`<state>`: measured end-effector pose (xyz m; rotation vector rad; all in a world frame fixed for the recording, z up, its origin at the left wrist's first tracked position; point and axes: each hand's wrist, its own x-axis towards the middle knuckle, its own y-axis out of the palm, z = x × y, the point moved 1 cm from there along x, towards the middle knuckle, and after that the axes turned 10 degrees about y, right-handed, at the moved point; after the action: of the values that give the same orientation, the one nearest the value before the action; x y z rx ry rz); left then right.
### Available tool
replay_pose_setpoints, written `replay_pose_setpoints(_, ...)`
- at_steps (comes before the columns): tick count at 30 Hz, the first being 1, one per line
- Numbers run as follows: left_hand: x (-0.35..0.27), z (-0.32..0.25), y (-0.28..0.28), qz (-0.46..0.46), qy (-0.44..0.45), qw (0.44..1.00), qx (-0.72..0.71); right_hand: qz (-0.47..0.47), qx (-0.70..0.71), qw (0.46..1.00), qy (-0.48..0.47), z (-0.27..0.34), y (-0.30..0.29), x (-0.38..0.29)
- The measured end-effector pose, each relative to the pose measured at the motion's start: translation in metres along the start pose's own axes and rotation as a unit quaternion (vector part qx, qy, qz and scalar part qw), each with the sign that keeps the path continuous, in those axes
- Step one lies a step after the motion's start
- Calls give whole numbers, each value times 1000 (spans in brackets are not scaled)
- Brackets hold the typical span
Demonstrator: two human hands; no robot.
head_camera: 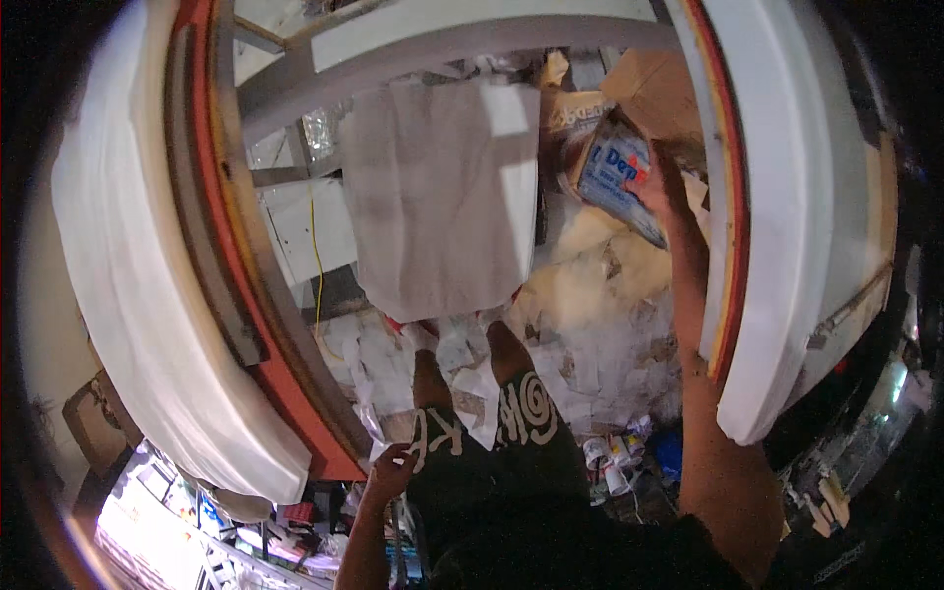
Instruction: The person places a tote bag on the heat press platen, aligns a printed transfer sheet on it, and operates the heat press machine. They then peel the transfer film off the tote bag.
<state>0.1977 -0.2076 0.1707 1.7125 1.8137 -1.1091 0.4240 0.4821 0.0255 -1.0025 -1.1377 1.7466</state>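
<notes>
My right hand [647, 183] reaches forward and grips the side of a blue plastic package [616, 169] that bears large writing. Beside the package, a brown cardboard box [656, 92] stands at the back right. Low in front of my dark shorts is my left hand [391, 470], its fingers curled close to a white strip [371, 424]. Whether those fingers pinch the strip cannot be told. Straight ahead of me hangs a broad pale sheet [442, 199], its lower edge near my feet.
A red-edged board with thick white material [177, 295] flanks me on the left, and a similar white-padded panel [789, 221] on the right. White scraps [612, 354] litter the floor. A yellow cord [316, 251] hangs at left; small white containers [616, 461] lie lower right.
</notes>
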Motion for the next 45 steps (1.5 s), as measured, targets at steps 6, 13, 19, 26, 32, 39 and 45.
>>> replay_pose_setpoints(6, 6, -36, 13, -30, -148, 986, -76, 85, -5, 995, 45, 2, -6, 14)
replay_pose_setpoints(13, 5, -32, 22, -58, -159, 985, -29, 69, -14, 997, 43, -8, 5, 13)
replay_pose_setpoints(19, 12, -32, 21, -75, -135, 984, -85, 94, 102, 978, 154, -33, 4, 25)
replay_pose_setpoints(26, 20, -29, 5, -87, -119, 986, -81, 29, 56, 998, 21, -33, 8, 11)
replay_pose_setpoints(32, 18, -18, 12, -82, -135, 985, -71, 87, 6, 994, 68, -7, 4, 4)
replay_pose_setpoints(39, 14, -14, 12, -61, -105, 991, -50, 50, -45, 997, 34, -11, -3, 11)
replay_pose_setpoints(45, 12, -17, 10, -65, -152, 984, -64, 5, -30, 999, 42, -37, -6, 29)
